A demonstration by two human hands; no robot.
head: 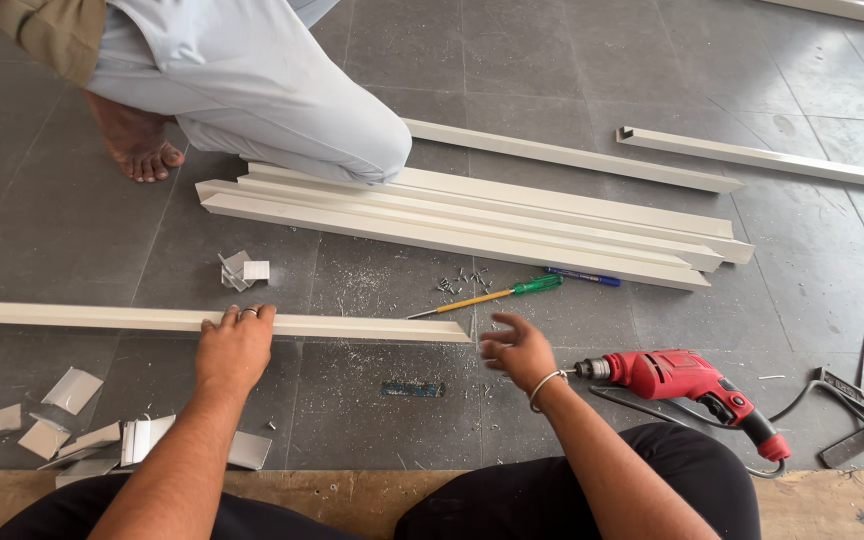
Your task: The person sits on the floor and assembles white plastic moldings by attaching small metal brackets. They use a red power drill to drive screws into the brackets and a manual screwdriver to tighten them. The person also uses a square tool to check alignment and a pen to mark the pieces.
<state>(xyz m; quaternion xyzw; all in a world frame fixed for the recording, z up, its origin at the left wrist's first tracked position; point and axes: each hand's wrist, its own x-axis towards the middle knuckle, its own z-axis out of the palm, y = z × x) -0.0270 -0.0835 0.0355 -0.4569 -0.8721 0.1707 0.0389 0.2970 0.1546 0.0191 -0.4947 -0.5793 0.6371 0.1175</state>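
- A grey tiled floor (572, 60) carries everything, dusted with pale shavings; a wooden strip runs along its near edge.
- A long white strip (352, 326) lies flat across the floor's left half, its right end stopping near the middle.
- The left hand (235, 345) rests palm-down on that strip, fingers curled over its far edge, pressing rather than gripping.
- The right hand (518, 352) hovers open and empty just past the strip's right end, fingers spread, blurred.
- A red power drill (687, 385) lies just right of that hand, with its cord trailing towards the floor's right edge.
- A green-handled screwdriver (492, 296), a scatter of screws (455, 286) and a blue pen (582, 277) lie just beyond the strip.
- A stack of white profiles (472, 225) lies farther out, another person's knee (352, 140) resting on it.
- Small grey offcuts (72, 430) sit near the floor's near-left corner.
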